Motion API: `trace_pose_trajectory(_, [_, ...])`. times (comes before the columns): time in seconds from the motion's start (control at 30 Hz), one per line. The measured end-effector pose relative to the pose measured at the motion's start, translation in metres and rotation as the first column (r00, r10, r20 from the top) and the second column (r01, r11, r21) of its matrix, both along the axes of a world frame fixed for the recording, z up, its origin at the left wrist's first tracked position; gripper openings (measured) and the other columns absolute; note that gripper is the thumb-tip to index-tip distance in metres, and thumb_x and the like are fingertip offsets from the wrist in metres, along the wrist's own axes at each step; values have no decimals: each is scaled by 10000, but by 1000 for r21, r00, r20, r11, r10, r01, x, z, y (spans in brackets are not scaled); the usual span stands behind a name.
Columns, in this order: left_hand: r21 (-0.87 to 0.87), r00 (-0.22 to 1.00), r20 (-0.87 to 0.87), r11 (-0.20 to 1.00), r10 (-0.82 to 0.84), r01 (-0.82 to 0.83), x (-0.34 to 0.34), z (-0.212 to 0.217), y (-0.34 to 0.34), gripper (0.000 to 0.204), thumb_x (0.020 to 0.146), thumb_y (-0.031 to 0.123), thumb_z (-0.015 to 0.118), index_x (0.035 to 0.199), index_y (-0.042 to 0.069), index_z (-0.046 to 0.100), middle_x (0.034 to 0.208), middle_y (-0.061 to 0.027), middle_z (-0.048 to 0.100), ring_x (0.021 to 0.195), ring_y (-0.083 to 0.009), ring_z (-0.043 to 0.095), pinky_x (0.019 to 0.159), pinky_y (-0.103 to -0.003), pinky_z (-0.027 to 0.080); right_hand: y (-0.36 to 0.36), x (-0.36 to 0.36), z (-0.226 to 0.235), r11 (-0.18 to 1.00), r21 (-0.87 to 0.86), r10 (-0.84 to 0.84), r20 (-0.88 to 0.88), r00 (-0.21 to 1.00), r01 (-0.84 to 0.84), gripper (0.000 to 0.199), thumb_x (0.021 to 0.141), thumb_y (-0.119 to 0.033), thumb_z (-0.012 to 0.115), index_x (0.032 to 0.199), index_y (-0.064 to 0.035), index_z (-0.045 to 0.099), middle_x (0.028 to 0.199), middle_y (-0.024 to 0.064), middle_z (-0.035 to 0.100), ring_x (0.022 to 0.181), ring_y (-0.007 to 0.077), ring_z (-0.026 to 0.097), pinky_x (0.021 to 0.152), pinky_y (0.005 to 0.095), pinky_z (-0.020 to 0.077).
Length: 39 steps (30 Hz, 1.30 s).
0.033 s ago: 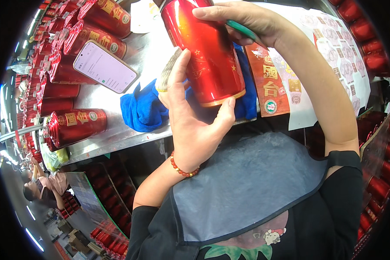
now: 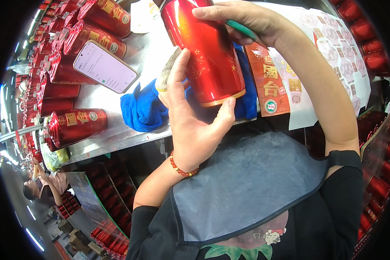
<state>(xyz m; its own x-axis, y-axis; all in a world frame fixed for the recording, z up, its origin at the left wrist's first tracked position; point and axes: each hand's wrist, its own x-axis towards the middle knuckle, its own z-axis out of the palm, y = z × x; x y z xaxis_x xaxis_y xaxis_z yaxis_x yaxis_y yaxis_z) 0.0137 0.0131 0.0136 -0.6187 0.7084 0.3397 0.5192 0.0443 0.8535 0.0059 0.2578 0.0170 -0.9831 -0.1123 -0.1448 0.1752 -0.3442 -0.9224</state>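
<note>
My left hand (image 2: 190,125) grips a shiny red cylindrical tin (image 2: 203,52) from below and from the side, holding it tilted above the table. A pale-bristled brush (image 2: 167,67) lies along that hand's fingers. My right hand (image 2: 247,17) rests its fingers on the tin's upper side and holds a thin green-handled tool (image 2: 247,31). Under the tin lies a blue cloth (image 2: 143,108). A red and gold label strip (image 2: 271,82) lies flat just right of it.
Several red tins (image 2: 73,123) lie stacked on the left of the metal table (image 2: 112,138), with a phone (image 2: 104,67) resting on them. A white sheet of round stickers (image 2: 333,52) covers the right side. More red tins (image 2: 377,56) line the right edge. Another person (image 2: 43,182) is at the lower left.
</note>
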Motion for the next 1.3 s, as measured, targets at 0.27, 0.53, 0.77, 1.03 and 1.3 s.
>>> trace_pose_trajectory(0.27, [127,910,415,989,14,-73,-2,-3,1,929,811,64,778,1576,14,255,1465,-141,311,1300,-252,433,1115,-402,400,-3,1,2,1000,-9,-15,-15,1000,15,587,897,-355,806,1327,-12,600,1212,115,697,1100,180,666,973,312,536])
trace_pose_trajectory(0.53, [102,937,349,994,-9,-28,-5,-4,1,960,795,69,790,1583,24,242,1447,-133,314,1297,-248,431,1112,-403,408,-11,3,15,998,39,-49,52,997,47,607,891,-376,808,1330,-13,600,1221,116,691,1110,183,657,985,315,527])
trace_pose_trajectory(0.77, [185,818,567,983,-98,-11,-8,5,-2,926,839,59,762,1589,21,221,1498,-138,303,1304,-243,411,1129,-401,391,-2,1,3,1000,11,-14,6,1000,14,612,890,-385,806,1329,-11,603,1217,122,696,1110,189,663,990,322,527])
trace_pose_trajectory(1.03, [75,915,403,997,-26,-4,-7,-1,2,1030,793,99,814,1594,22,170,1456,-143,282,1332,-273,417,1128,-429,412,0,0,1,1000,-3,-8,7,1000,8,601,890,-384,805,1319,-10,612,1208,125,703,1102,193,672,981,322,537])
trace_pose_trajectory(1.3, [-50,987,134,994,-94,102,-16,-9,-15,1239,699,228,929,1608,23,112,1529,-184,223,1429,-332,349,1158,-462,406,15,11,-3,915,345,-229,21,973,208,814,713,-757,800,1027,-18,666,717,5,660,612,55,658,521,138,471])
